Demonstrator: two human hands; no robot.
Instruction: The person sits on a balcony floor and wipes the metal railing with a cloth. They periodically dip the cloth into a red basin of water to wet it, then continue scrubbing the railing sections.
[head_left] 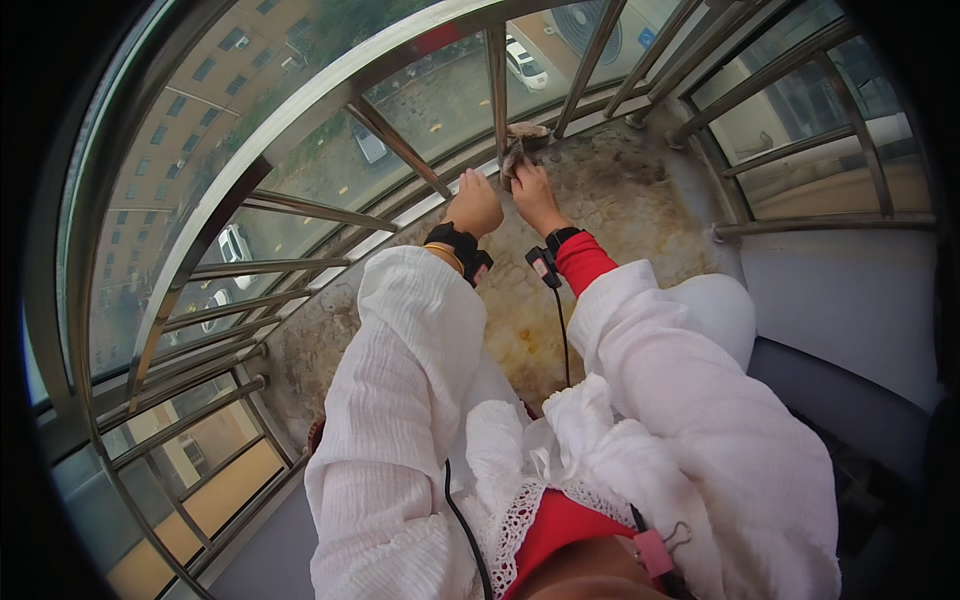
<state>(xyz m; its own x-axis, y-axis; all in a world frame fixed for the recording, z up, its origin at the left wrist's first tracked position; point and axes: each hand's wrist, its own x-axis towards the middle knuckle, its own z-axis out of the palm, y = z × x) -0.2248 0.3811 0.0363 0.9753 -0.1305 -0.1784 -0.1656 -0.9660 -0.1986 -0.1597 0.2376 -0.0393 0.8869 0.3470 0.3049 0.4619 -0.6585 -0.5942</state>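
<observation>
A crumpled grey-brown rag (513, 158) is pressed against the foot of an upright metal bar (497, 80) of the window railing. My right hand (537, 197) has its fingers closed on the rag from the near side. Just left of it, my left hand (475, 204) is curled, its fingers bunched near the low edge of the window; whatever lies inside them, if anything, is hidden. Part of the rag sits bunched behind the bar, on the far side. Both hands are above a stained stone sill (620, 190).
A thick curved metal handrail (300, 110) crosses over the sill, with several bars below it. Window glass lies beyond, with parked cars (525, 63) far down outside. A black cable (565, 340) hangs from my right wrist device. Side railings (830, 225) flank the ledge.
</observation>
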